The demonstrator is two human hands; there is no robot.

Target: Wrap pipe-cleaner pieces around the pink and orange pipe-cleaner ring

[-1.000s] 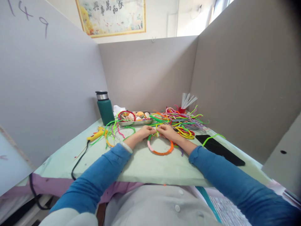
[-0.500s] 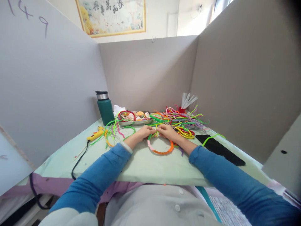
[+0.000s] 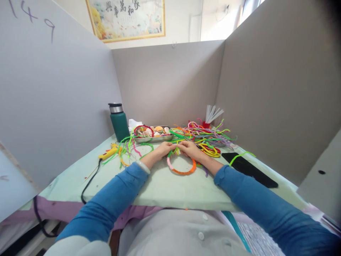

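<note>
A ring wound with pipe cleaners (image 3: 183, 173) in pink, orange, brown and green stands over the table in front of me. My left hand (image 3: 164, 149) pinches its far side at the green part. Close beside it, my right hand (image 3: 188, 148) pinches at a yellow pipe cleaner (image 3: 178, 143) on the same far side. Short yellow ends and a small pale piece hang inside the ring below the fingertips. The exact grip of both hands is partly hidden by the fingers.
Behind lie a metal tray (image 3: 157, 139) of shells and a pile of pipe cleaners (image 3: 210, 133). Glue sticks (image 3: 212, 114) stand in a red cup. To the left are a green bottle (image 3: 119, 126) and a yellow glue gun (image 3: 108, 153); a black tablet-like slab (image 3: 250, 170) lies right. Grey partitions surround the table.
The ring has turned slightly between my fingers, its orange and brown parts shifting. Both hands stay in nearly the same place, with their fingertips still close together.
</note>
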